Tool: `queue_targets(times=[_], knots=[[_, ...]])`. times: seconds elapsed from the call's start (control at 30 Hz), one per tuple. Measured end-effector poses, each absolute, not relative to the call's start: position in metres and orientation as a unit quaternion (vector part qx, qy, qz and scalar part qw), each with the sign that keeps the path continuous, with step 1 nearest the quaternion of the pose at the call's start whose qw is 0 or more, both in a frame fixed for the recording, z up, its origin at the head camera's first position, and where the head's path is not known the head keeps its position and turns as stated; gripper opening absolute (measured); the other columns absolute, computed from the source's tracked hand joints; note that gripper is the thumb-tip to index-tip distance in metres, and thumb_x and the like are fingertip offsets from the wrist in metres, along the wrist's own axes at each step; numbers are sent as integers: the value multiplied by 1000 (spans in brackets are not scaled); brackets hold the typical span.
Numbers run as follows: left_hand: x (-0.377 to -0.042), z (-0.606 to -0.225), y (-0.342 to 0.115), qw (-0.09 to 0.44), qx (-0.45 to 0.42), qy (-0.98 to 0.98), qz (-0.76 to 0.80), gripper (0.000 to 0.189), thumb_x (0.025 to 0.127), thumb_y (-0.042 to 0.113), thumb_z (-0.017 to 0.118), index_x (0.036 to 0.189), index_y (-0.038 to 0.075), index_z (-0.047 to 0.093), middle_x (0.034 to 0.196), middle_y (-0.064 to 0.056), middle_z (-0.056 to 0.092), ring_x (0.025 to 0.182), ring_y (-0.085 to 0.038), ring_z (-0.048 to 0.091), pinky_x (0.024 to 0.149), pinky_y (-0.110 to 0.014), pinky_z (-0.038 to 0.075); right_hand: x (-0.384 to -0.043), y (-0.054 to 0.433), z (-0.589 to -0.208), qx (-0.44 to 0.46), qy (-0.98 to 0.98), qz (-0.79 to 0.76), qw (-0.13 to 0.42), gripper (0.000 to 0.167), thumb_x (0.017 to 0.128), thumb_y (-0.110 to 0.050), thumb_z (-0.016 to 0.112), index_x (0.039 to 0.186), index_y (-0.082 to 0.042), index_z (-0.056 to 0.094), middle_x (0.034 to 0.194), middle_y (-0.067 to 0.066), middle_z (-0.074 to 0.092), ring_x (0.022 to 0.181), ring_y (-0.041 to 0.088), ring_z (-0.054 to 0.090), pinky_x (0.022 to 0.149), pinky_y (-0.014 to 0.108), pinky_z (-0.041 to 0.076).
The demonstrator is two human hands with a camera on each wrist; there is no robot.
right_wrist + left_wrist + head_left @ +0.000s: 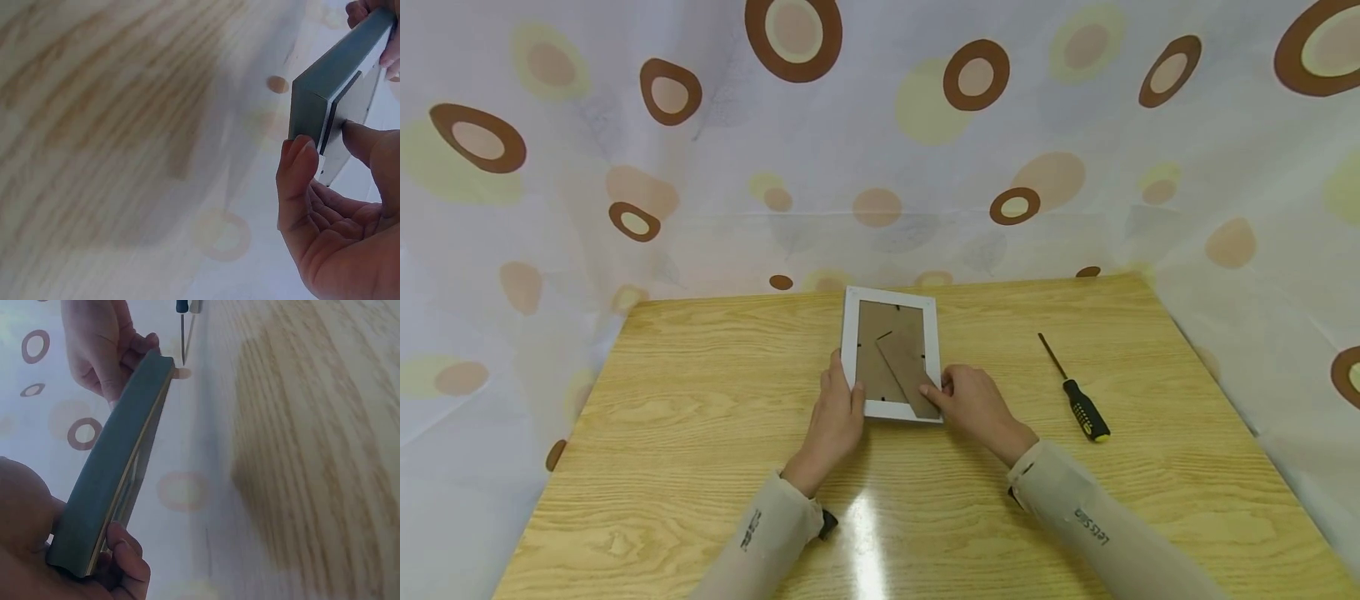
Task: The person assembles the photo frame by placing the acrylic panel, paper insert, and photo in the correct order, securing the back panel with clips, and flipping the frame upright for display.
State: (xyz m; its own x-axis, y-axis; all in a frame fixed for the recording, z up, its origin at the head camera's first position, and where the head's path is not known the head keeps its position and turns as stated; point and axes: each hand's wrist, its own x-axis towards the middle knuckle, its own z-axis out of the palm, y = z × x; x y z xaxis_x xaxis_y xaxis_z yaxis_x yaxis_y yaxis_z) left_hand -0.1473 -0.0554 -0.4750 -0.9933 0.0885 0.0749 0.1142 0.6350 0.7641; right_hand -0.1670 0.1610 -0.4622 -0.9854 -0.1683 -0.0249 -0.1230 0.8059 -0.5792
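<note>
A white picture frame (pixel 889 410) is held with its brown backing (pixel 872 321) toward the head camera. A brown stand leg (pixel 904 358) lies slanted across that backing, reaching over the lower right border. My left hand (pixel 838 410) grips the lower left side, thumb on the border; the left wrist view shows its fingers curled under the frame's edge (pixel 115 469). At the lower right corner, my right hand (pixel 977 407) pinches the frame, its thumb pressing on the stand leg. In the right wrist view a fingertip (pixel 303 153) of that hand touches the frame's corner.
A screwdriver (pixel 1084 410) with a black and yellow handle lies on the wooden table (pixel 715 392) to the right of my right hand. A patterned curtain (pixel 880 150) hangs behind the table and along both sides.
</note>
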Motion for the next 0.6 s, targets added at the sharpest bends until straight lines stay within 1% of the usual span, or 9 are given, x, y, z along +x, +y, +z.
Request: queue_targets(times=[0.07, 0.2, 0.27, 0.4, 0.5, 0.6], knots=[[-147, -474, -56, 20, -56, -904, -424, 62, 109, 15, 42, 161, 1, 11, 139, -31, 44, 102, -37, 61, 84, -51, 54, -167, 161, -463, -78, 948, -305, 41, 33, 95, -30, 72, 81, -1, 65, 66, 4, 60, 56, 13, 48, 53, 26, 38], [-146, -470, -56, 31, -61, -908, -414, 62, 108, 14, 42, 161, 4, 11, 132, -29, 48, 88, -30, 60, 72, -43, 53, -167, 161, -466, -85, 943, -318, 48, 32, 96, -30, 71, 87, 1, 68, 72, 6, 65, 59, 13, 52, 56, 26, 43], [-145, -466, -56, 39, -65, -910, -408, 62, 108, 13, 42, 161, 4, 11, 130, -28, 49, 84, -28, 59, 68, -39, 52, -167, 162, -467, -91, 940, -324, 51, 32, 96, -30, 70, 88, 1, 69, 74, 7, 67, 60, 13, 54, 57, 27, 44], [-142, -456, -55, 51, -75, -909, -406, 63, 108, 12, 44, 162, 6, 11, 130, -27, 49, 82, -28, 61, 64, -35, 52, -166, 164, -466, -101, 934, -339, 53, 32, 99, -33, 67, 91, -2, 71, 81, 7, 70, 64, 13, 57, 59, 27, 47], [-141, -449, -54, 59, -85, -908, -407, 65, 108, 12, 44, 162, 7, 10, 130, -27, 49, 79, -27, 61, 60, -33, 51, -166, 165, -462, -97, 931, -351, 36, 35, 101, -37, 61, 94, -3, 71, 85, 8, 71, 68, 14, 59, 62, 29, 49], [-140, -444, -53, 65, -92, -906, -407, 65, 108, 12, 44, 163, 8, 9, 129, -27, 49, 72, -23, 57, 56, -29, 48, -165, 165, -456, -92, 928, -362, 0, 39, 103, -39, 58, 100, -3, 71, 89, 9, 71, 73, 16, 62, 66, 32, 52]])
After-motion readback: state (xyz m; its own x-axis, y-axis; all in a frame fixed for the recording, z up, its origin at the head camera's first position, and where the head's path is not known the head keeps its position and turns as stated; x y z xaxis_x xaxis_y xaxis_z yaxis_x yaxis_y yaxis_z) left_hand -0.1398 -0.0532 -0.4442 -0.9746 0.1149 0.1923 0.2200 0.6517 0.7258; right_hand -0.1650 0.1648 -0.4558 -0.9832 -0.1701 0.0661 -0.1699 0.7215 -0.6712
